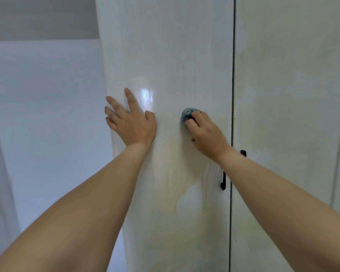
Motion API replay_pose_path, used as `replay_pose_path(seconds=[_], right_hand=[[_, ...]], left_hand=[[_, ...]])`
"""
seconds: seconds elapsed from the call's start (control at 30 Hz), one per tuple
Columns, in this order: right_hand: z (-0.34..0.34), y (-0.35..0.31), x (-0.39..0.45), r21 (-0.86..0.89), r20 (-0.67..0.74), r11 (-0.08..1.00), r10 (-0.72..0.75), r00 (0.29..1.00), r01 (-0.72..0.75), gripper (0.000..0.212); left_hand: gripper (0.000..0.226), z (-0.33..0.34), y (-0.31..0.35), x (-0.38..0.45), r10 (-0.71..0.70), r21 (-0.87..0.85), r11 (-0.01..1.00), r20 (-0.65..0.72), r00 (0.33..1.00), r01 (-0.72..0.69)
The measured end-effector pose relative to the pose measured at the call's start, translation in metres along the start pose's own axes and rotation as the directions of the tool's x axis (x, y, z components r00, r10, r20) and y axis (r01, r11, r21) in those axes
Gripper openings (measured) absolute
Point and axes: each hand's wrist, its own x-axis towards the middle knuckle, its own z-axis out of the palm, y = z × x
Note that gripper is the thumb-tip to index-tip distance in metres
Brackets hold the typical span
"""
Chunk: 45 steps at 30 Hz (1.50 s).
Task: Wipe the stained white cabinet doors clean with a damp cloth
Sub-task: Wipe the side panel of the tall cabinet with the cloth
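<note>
Two tall white cabinet doors fill the view. The left door point(165, 55) carries yellowish streaks and a wet run mark low down near its handle. My left hand point(131, 120) lies flat on this door near its left edge, fingers spread, holding nothing. My right hand point(206, 132) presses a bunched grey-blue cloth point(186, 114) against the same door, right of centre. Most of the cloth is hidden under my fingers. The right door point(287, 95) shows faint yellowish blotches.
A dark vertical gap point(233, 75) separates the doors. A black handle point(223, 181) sits on the left door below my right wrist, and another black handle point(243, 153) peeks out on the right door. A pale wall point(43, 114) stands to the left.
</note>
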Motion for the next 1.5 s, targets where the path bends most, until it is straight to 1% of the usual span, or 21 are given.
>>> replay_pose_path(seconds=[0.03,0.07,0.13,0.2,0.37,0.47,0.5,0.6,0.63,0.7,0.77,0.83,0.93,1.03,1.1,1.17,1.3,1.37,1.4,1.47,1.5], right_hand=[[-0.005,0.015,0.001,-0.018,0.005,1.0,-0.017,1.0,0.017,0.031],[-0.011,0.028,0.002,-0.018,-0.037,0.993,0.113,0.993,-0.113,0.029],[-0.021,0.044,0.003,0.052,-0.16,0.855,0.517,0.841,-0.516,0.025],[-0.02,0.03,-0.002,0.044,-0.185,0.774,0.627,0.756,-0.631,0.024],[0.012,-0.058,0.014,0.133,-0.04,0.973,0.198,0.979,-0.191,0.029],[0.011,-0.071,0.064,0.142,0.052,0.986,-0.094,0.994,0.085,0.03],[0.006,-0.067,0.083,0.152,0.045,0.986,-0.068,0.997,0.06,0.028],[0.001,-0.063,0.111,0.218,-0.083,0.935,0.304,0.949,-0.28,0.029],[0.006,-0.074,0.106,0.212,-0.115,0.939,0.3,0.947,-0.271,0.029],[0.029,-0.112,0.081,0.151,-0.104,0.988,-0.011,0.994,0.027,0.032],[0.044,-0.142,0.051,0.13,-0.002,0.919,-0.374,0.927,0.371,0.033],[0.044,-0.149,0.058,0.133,0.125,0.881,-0.47,0.874,0.454,0.031],[0.034,-0.14,0.116,0.158,0.106,0.95,-0.289,0.952,0.271,0.042],[0.03,-0.137,0.159,0.143,0.011,0.979,0.148,0.989,-0.148,0.043],[0.037,-0.15,0.144,0.132,0.018,0.984,0.114,0.993,-0.115,0.043],[0.051,-0.172,0.097,0.149,0.028,0.984,-0.107,0.994,0.101,0.037],[0.055,-0.163,0.069,0.118,0.176,0.889,-0.457,0.872,0.443,0.038],[0.048,-0.149,0.093,0.06,0.108,0.937,-0.35,0.931,0.345,0.033],[0.042,-0.145,0.103,0.065,0.029,0.984,-0.168,0.985,0.166,0.031],[0.041,-0.153,0.1,0.125,-0.033,0.985,0.124,0.992,-0.119,0.024],[0.044,-0.164,0.09,0.127,-0.014,0.984,0.127,0.992,-0.124,0.023]], left_hand=[[0.08,0.0,-0.002,0.0,0.012,0.004,1.0,-0.007,1.0,-0.011],[0.08,0.0,-0.005,-0.001,0.02,0.003,1.0,-0.014,1.0,-0.02],[0.081,-0.002,-0.009,-0.001,0.023,-0.006,1.0,-0.028,0.999,-0.023],[0.084,-0.005,-0.009,-0.003,0.021,-0.016,1.0,-0.026,0.999,-0.021],[0.085,-0.021,-0.01,-0.004,0.018,-0.162,0.987,-0.005,1.0,-0.018],[0.083,-0.037,-0.035,-0.004,0.041,-0.333,0.942,0.018,0.999,-0.033],[0.081,-0.041,-0.046,-0.004,0.054,-0.355,0.934,0.026,0.998,-0.042],[0.074,-0.044,-0.083,-0.004,0.08,-0.347,0.936,0.045,0.996,-0.06],[0.071,-0.043,-0.093,-0.007,0.094,-0.344,0.937,0.068,0.993,-0.065],[0.053,-0.042,-0.112,-0.016,0.13,-0.324,0.942,0.115,0.985,-0.087],[0.029,-0.045,-0.122,-0.024,0.142,-0.305,0.948,0.149,0.979,-0.091],[0.025,-0.052,-0.123,-0.024,0.125,-0.324,0.944,0.164,0.978,-0.066],[0.042,-0.06,-0.123,-0.015,0.08,-0.382,0.924,0.181,0.98,-0.005],[0.045,-0.058,-0.128,-0.017,0.024,-0.421,0.904,0.215,0.976,0.07],[0.049,-0.056,-0.129,-0.023,0.017,-0.446,0.891,0.212,0.977,0.081],[0.049,-0.053,-0.13,-0.029,-0.018,-0.467,0.877,0.194,0.981,0.109],[0.051,-0.047,-0.134,-0.035,-0.069,-0.501,0.85,0.202,0.977,0.164],[0.052,-0.044,-0.135,-0.04,-0.013,-0.508,0.855,0.182,0.983,0.105],[0.053,-0.041,-0.135,-0.042,-0.007,-0.507,0.856,0.181,0.983,0.099],[0.058,-0.035,-0.133,-0.048,-0.018,-0.513,0.852,0.175,0.984,0.107],[0.06,-0.034,-0.132,-0.051,-0.015,-0.518,0.849,0.173,0.985,0.104]])
